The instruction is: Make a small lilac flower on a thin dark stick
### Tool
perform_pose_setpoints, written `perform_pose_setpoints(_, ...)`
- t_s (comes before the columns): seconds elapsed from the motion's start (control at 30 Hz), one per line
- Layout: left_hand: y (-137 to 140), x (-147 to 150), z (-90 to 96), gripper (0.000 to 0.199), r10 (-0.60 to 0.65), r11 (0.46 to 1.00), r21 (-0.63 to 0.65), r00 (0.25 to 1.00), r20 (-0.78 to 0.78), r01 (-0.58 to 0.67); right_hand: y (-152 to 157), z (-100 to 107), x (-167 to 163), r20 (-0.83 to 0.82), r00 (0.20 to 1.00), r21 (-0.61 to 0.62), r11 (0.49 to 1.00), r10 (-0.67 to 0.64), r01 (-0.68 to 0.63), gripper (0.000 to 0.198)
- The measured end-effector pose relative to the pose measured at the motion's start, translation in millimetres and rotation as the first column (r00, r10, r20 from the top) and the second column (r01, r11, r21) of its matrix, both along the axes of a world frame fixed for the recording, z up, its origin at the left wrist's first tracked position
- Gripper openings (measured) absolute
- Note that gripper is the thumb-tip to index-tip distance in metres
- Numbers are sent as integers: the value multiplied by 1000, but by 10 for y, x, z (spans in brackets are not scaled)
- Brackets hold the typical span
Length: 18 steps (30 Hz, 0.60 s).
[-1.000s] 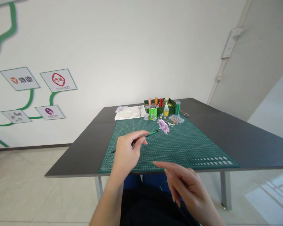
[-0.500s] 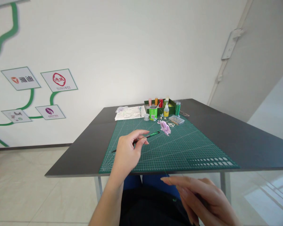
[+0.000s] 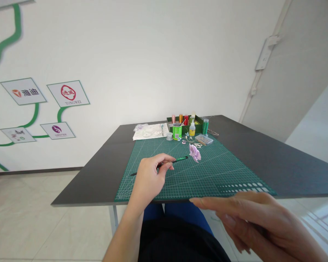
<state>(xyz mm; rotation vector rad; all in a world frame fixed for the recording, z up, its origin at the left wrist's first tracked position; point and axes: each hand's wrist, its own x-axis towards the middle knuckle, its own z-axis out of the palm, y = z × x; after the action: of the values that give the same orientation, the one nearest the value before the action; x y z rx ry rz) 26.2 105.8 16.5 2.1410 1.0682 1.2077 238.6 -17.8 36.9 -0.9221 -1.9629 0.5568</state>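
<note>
My left hand (image 3: 151,176) is above the green cutting mat (image 3: 213,178), its thumb and fingers pinching a thin dark flower stem (image 3: 133,174). Green thread (image 3: 180,159) is wound on the part past my fingertips. At the stem's far end sits a pale purple flower (image 3: 195,153), tilted to the right. My right hand (image 3: 251,218) is nearer to me, by the table's front edge, with the index finger stretched out and the other fingers curled under. A very faint thread hangs below it; its run to the stem does not show.
At the mat's far edge stand a green can (image 3: 177,131), a glue bottle (image 3: 192,129), a tube of green beads (image 3: 205,126) and a green box (image 3: 199,125) of thread spools. White scissors (image 3: 197,145) and a clear case (image 3: 204,139) lie in front. White sheets (image 3: 149,131) lie at back left.
My right hand has moved up and to the right, coming level with the table edge. My left hand has shifted slightly right, and the flower has moved right and a little down.
</note>
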Motion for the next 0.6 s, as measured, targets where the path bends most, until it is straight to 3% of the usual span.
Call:
perform_pose_setpoints(0.13,-20,15,10,20,-23,1000,-7,999,-41,23,213,237,32,-6,1000,30,999,25,-25,38)
perform_pose_setpoints(0.3,-47,19,34,21,-38,999,1,996,-78,39,486,502,13,8,999,66,997,-41,40,34)
perform_pose_setpoints(0.47,-85,12,58,19,-61,998,12,994,-86,62,748,698,-37,42,997,141,989,-57,51,29)
perform_pose_setpoints(0.6,-126,9,74,20,-84,996,4,993,-81,85,951,798,-62,39,999,132,991,-24,18,26)
